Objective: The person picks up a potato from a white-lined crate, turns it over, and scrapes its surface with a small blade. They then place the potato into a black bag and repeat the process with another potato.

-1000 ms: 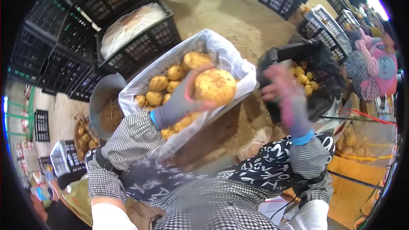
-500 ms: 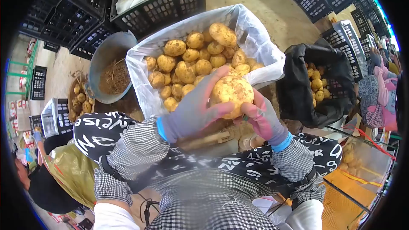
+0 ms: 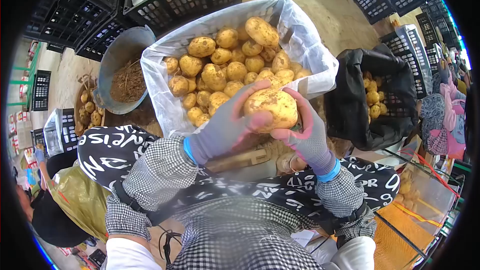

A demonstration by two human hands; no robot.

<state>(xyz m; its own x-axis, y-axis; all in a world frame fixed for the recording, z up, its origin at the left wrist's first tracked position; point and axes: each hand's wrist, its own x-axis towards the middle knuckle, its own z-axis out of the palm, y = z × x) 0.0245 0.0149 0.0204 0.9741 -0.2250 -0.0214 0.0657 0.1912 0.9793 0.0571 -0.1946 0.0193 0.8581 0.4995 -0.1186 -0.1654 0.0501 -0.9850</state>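
Between my two gloved hands is one large yellow potato [image 3: 272, 107] with brown soil patches. My left hand [image 3: 227, 122] grips its left side, thumb across the near face. My right hand [image 3: 310, 130] wraps round the right side, thumb beneath and fingers over the top edge. Both gloves are grey and pink. Just beyond the hands stands a crate lined with a white bag [image 3: 165, 102], filled with many potatoes [image 3: 215, 77]; the held potato is in front of its near edge.
A grey bucket [image 3: 107, 70] holding dry debris stands left of the crate, beside a basket of potatoes [image 3: 90, 112]. To the right is a black-lined crate [image 3: 350, 95] with potatoes. Black plastic crates [image 3: 195, 0] stand behind. Other people [image 3: 445, 105] are at the far right and lower left.
The potato has been turned in my hands, and my right fingers now reach over its top right edge. The camera view has shifted slightly.
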